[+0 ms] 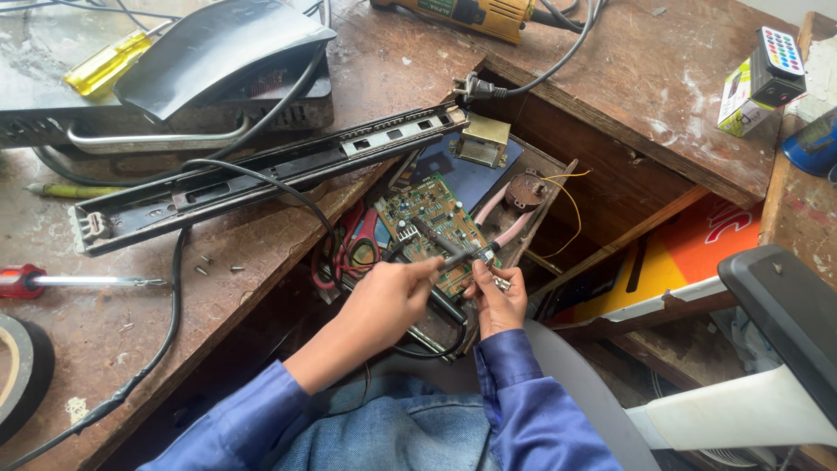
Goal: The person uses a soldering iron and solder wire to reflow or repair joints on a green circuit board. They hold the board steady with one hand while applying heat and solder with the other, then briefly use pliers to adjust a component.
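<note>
A green circuit board (429,216) lies tilted in an open wooden drawer below the desk edge. My left hand (391,299) grips a dark, thin tool (453,259) whose tip rests on the board's lower edge. My right hand (499,298) sits just right of it, fingers pinched on a small silvery part (502,283) beside the tool tip. Red and black wires (349,249) run from the board's left side. Both blue sleeves reach up from my lap.
A long black metal chassis (261,171) lies across the wooden desk (244,253). A red-handled screwdriver (52,281), black tape roll (19,371), yellow power tool (475,16), remote control (776,54) and small transformer (481,139) are around. A chair armrest (785,314) stands right.
</note>
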